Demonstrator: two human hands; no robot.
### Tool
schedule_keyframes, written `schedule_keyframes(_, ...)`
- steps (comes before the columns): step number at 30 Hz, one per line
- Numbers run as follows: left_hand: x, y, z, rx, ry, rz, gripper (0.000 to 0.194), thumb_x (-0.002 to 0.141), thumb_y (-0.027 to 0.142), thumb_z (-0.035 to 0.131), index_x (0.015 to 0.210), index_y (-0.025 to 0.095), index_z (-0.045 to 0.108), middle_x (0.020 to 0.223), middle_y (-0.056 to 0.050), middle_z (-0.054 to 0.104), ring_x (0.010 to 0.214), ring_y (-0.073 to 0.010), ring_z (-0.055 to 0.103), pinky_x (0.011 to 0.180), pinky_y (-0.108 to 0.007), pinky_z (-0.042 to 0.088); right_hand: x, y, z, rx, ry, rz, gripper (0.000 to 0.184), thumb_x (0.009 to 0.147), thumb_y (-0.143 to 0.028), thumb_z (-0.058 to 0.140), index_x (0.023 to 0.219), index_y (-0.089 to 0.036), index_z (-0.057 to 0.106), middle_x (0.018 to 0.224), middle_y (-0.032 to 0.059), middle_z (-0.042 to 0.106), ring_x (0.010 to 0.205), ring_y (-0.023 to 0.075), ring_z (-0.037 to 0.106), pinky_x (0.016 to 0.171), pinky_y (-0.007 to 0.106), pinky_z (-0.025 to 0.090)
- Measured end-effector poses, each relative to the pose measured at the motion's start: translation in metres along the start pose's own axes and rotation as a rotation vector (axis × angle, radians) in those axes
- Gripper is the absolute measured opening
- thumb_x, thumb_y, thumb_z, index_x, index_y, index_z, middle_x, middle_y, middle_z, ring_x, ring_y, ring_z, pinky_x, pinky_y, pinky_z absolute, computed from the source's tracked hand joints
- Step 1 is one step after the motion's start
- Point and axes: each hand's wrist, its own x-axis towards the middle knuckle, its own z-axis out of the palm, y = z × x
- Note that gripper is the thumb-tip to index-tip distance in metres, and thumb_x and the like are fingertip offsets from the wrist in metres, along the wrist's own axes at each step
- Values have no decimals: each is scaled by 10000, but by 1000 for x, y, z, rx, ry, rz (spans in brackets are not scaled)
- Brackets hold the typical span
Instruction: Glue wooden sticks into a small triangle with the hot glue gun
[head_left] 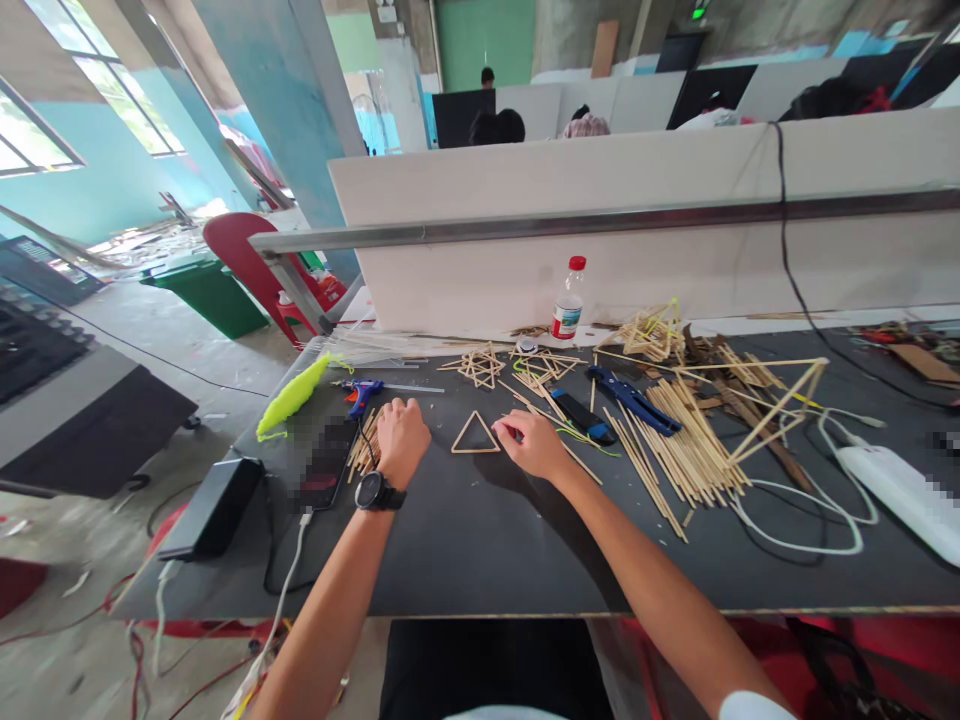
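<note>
My left hand (402, 438) wears a black watch and rests curled in a loose fist on short bamboo sticks (365, 447), just below a blue glue gun (361, 392); what it grips is hidden. My right hand (531, 441) lies on the dark table (480, 540), fingers pinched at the right corner of a small stick triangle (475, 434) that lies flat between both hands.
A pile of long sticks (686, 445) and blue pliers (632, 397) lie to the right, with a large stick frame (780, 405), white cables and a power strip (900, 490). A phone (328, 463), black box (214, 507), yellow-green yarn (294, 396) and bottle (568, 300) stand around.
</note>
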Motion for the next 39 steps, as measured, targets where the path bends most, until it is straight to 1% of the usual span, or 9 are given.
schedule_keyframes(4,13,5,3,-90,43,124,227,900,159,490,1026,173,679,1096,-157,689,1077,-313,627,886,-405,477,3,3,-8,-4,50,51,314,1014,-310,508,807,-212,723,754,26,680,711,164,595,710,281,421)
schedule_keyframes(9,11,-3,7,-355,169,293,199,952,210,473,1008,215,664,1016,-88,711,1020,-245,638,907,-349,472,3,3,-9,-25,71,84,306,1002,-313,505,819,-214,729,796,35,724,720,165,615,701,274,416)
schedule_keyframes(12,9,-8,4,-533,323,306,214,984,255,447,1030,200,649,1011,-84,711,955,-207,641,884,-304,477,2,3,-5,-81,88,104,310,989,-320,510,785,-214,719,794,39,736,733,171,629,684,271,387)
schedule_keyframes(14,8,-8,5,-615,364,273,228,995,288,441,1023,193,646,963,-74,712,866,-186,644,831,-280,480,3,4,-4,-144,112,147,381,990,-356,498,692,-207,684,714,41,711,671,170,606,635,279,344)
schedule_keyframes(18,7,-2,18,-669,249,316,216,976,304,472,1035,211,658,785,-19,689,701,-160,630,705,-246,444,5,9,-14,-322,203,344,550,1010,-405,442,525,-198,597,544,59,619,545,170,529,571,312,248)
schedule_keyframes(21,8,1,29,-679,182,334,217,967,298,474,1040,223,664,671,14,645,618,-151,611,645,-239,409,7,15,-29,-469,253,444,514,1002,-393,464,566,-195,653,603,88,659,616,198,570,578,314,242)
schedule_keyframes(28,10,3,34,-849,50,239,331,1015,383,367,1146,216,622,769,-11,698,561,-140,656,593,-231,463,5,35,-48,-625,167,384,211,941,-275,588,908,-225,790,972,109,731,999,270,582,727,332,375)
schedule_keyframes(35,7,6,33,-878,58,248,338,1011,400,362,1144,215,612,816,-16,724,464,-118,616,561,-229,483,3,48,-45,-632,87,450,204,940,-262,617,1004,-241,810,1038,125,711,1038,286,573,788,364,424)
schedule_keyframes(39,8,4,31,-890,68,248,323,1004,388,378,1139,217,617,783,-6,723,452,-120,607,551,-226,471,3,44,-44,-660,72,455,219,952,-251,598,944,-229,816,1036,137,708,1058,298,574,795,376,428)
